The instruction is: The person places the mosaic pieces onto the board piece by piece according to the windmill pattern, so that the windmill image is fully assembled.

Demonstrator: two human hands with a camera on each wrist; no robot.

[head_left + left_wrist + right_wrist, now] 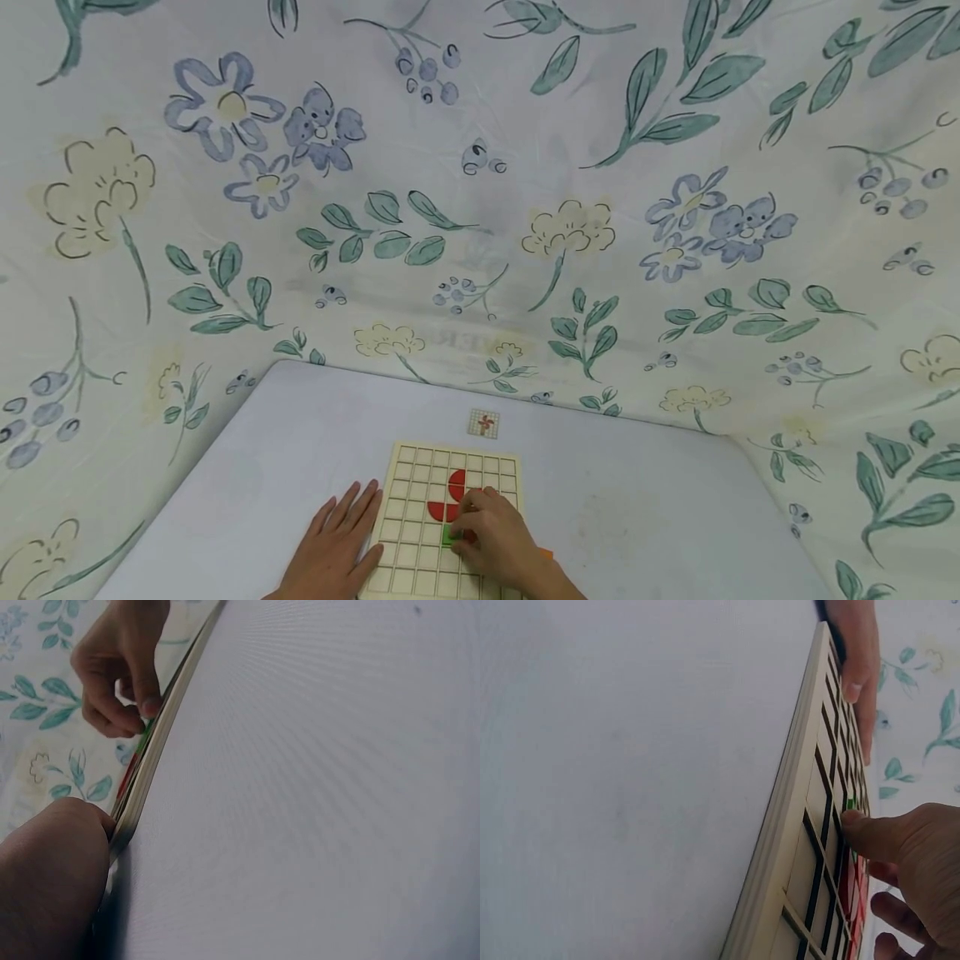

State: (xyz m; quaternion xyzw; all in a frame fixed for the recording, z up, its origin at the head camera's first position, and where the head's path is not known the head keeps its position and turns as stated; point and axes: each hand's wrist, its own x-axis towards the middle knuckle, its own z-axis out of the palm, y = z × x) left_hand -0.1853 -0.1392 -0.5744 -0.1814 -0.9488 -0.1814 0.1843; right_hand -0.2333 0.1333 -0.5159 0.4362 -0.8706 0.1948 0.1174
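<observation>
A pale wooden grid board [405, 533] lies on the white table, with red rounded pieces [457, 485] set in some squares near its middle. My right hand [491, 533] is over the board, thumb and fingertips pinching a green square piece [447, 535] at the grid just below the red pieces. In the right wrist view the thumb touches the green piece [850, 803]. My left hand [335, 542] lies flat along the board's left edge, fingers straight, with the thumb on the board. The right hand partly hides the red pieces.
A small card [483, 423] with a red pinwheel-like pattern on a grid lies beyond the board. Part of an orange piece [547, 552] shows beside the right wrist. A floral cloth [480, 275] hangs behind the white table [637, 500].
</observation>
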